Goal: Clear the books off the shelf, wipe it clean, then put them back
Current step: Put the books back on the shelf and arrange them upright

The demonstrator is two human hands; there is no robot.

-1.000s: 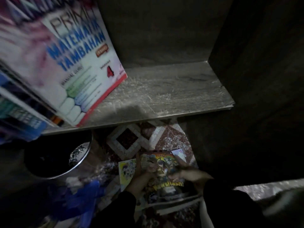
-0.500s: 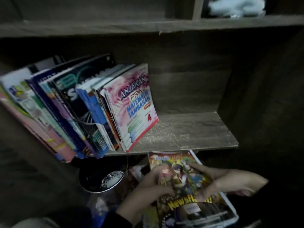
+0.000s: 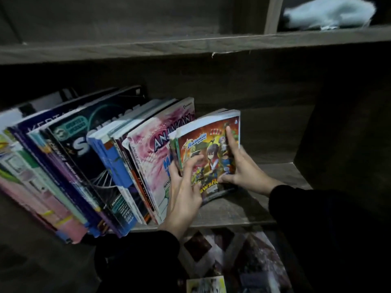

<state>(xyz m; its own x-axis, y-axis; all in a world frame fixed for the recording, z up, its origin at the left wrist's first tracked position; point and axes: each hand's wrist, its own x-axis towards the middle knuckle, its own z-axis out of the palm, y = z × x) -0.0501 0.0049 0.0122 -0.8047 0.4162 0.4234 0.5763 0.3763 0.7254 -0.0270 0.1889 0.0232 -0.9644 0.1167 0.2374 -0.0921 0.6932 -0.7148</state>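
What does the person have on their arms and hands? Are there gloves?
No gloves. The left hand and the right hand are bare, and no ring or watch shows. Both arms are in long black sleeves, the left sleeve and the right sleeve. They look plain in the dim light and end at the wrists.

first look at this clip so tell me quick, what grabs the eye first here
The bright stack of comics stands out, held on end on the wooden shelf by both hands, the left hand at its left edge, the right hand at its right. Left of it a row of colourful books leans on the same shelf, and a pale blue cloth lies in the top right compartment.
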